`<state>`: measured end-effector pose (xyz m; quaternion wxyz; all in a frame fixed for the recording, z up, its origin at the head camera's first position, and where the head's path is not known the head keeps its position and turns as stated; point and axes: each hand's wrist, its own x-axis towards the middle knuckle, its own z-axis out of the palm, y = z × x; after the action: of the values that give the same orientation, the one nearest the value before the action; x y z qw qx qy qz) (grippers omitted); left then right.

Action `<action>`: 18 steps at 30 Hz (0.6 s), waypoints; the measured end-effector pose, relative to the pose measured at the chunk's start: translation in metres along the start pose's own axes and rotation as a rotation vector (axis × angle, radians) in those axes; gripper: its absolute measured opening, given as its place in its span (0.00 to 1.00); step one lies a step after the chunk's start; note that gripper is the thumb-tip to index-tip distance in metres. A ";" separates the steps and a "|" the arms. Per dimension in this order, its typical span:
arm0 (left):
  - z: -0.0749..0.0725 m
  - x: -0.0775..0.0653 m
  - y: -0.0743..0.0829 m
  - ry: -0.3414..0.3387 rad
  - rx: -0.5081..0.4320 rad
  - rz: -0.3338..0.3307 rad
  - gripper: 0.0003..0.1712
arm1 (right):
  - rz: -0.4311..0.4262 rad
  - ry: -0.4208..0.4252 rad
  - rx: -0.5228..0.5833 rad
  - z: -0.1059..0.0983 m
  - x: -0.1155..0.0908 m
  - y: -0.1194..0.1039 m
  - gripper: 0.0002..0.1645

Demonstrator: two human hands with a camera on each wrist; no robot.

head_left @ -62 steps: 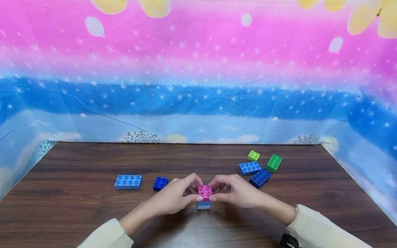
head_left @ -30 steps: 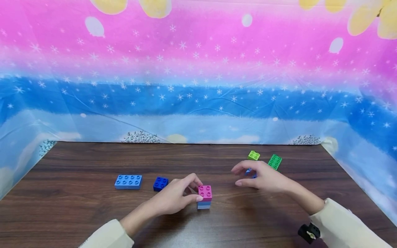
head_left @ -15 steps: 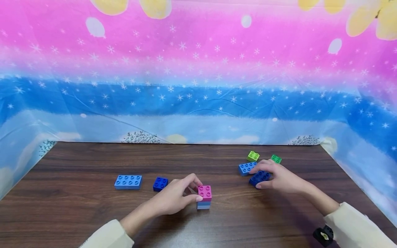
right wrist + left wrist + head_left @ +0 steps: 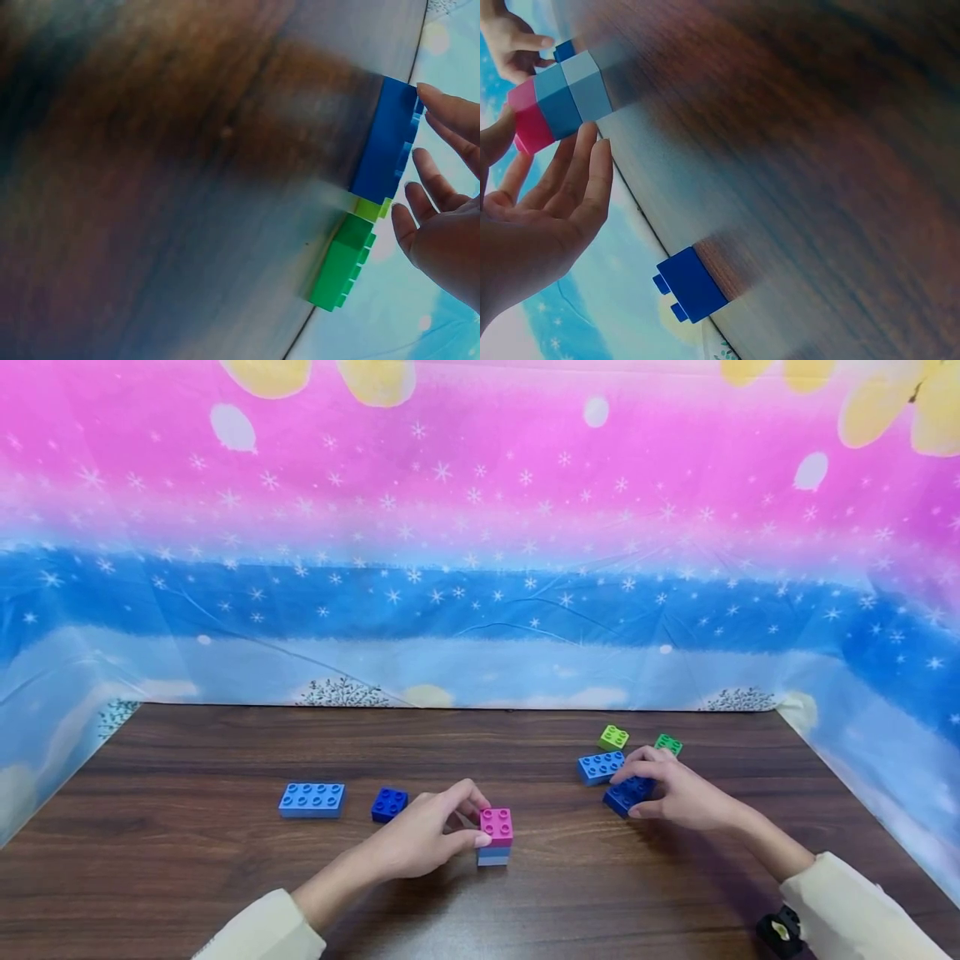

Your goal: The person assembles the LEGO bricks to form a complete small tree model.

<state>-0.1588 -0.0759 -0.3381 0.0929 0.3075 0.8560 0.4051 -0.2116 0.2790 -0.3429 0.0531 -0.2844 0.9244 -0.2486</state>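
Observation:
My left hand (image 4: 431, 835) pinches a pink brick (image 4: 496, 827) between thumb and fingers. That brick tops an upright stack, over a blue brick (image 4: 559, 103) and a pale blue-grey brick (image 4: 590, 90) that stands on the table. To the right, my right hand (image 4: 678, 789) has thumb and fingertips at opposite sides of a long dark blue brick (image 4: 627, 795), pinching it low at the table. In the right wrist view a fingertip meets the top corner of this blue brick (image 4: 382, 142). My right hand partly covers a green brick (image 4: 668, 744) behind it.
Just behind the dark blue brick lies a long medium-blue brick (image 4: 600, 767), with a small lime brick (image 4: 612, 737) farther back. Left of the stack are a small blue brick (image 4: 389, 805) and a long light blue brick (image 4: 312, 800). A patterned cloth (image 4: 480, 610) walls the wooden table (image 4: 225, 877).
My right hand has left the pink brick and moved right and away to the dark blue brick, where its thumb and fingers have closed in. The left hand stays on the stack.

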 end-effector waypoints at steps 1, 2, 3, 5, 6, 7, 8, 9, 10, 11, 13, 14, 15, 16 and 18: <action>0.000 0.000 0.000 -0.001 -0.001 -0.001 0.12 | 0.001 0.000 -0.001 0.001 0.000 0.001 0.21; 0.000 0.000 0.000 -0.002 -0.001 -0.002 0.12 | 0.002 0.000 -0.004 0.001 0.001 0.002 0.21; 0.000 0.000 0.000 -0.003 -0.001 -0.002 0.12 | 0.002 0.000 -0.007 0.002 0.001 0.002 0.21; 0.000 0.000 0.000 -0.003 0.001 -0.003 0.12 | 0.000 0.001 -0.013 0.002 0.001 0.003 0.21; 0.000 0.000 0.000 -0.003 0.002 -0.003 0.12 | -0.003 0.002 -0.016 0.003 0.001 0.003 0.21; 0.000 0.000 0.000 -0.002 0.004 -0.003 0.12 | -0.005 0.002 -0.017 0.003 0.002 0.004 0.21; 0.000 0.000 0.000 -0.001 0.004 -0.002 0.12 | -0.007 0.002 -0.019 0.003 0.002 0.004 0.21; 0.000 0.000 0.000 0.000 0.004 -0.001 0.12 | -0.009 0.003 -0.021 0.004 0.002 0.004 0.21; 0.000 0.000 0.000 0.000 0.005 0.000 0.12 | -0.011 0.004 -0.022 0.004 0.002 0.005 0.21; 0.000 0.000 0.000 0.000 0.004 0.000 0.12 | -0.012 0.004 -0.023 0.004 0.002 0.005 0.21; 0.000 0.000 0.000 0.000 0.003 0.000 0.12 | -0.012 0.004 -0.023 0.005 0.003 0.005 0.21; 0.000 0.000 0.000 -0.001 0.002 -0.001 0.12 | -0.010 0.004 -0.025 0.005 0.003 0.006 0.21; 0.000 0.000 0.000 -0.002 0.001 -0.002 0.12 | -0.008 0.004 -0.027 0.006 0.003 0.006 0.21; 0.000 0.000 0.000 -0.003 -0.001 -0.003 0.12 | -0.006 0.005 -0.028 0.006 0.003 0.006 0.21; 0.000 0.000 0.000 -0.003 -0.002 -0.004 0.12 | -0.004 0.010 -0.032 0.007 0.003 0.007 0.21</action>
<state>-0.1585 -0.0762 -0.3381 0.0952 0.3064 0.8561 0.4052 -0.2157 0.2792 -0.3518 0.0433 -0.2858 0.9280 -0.2351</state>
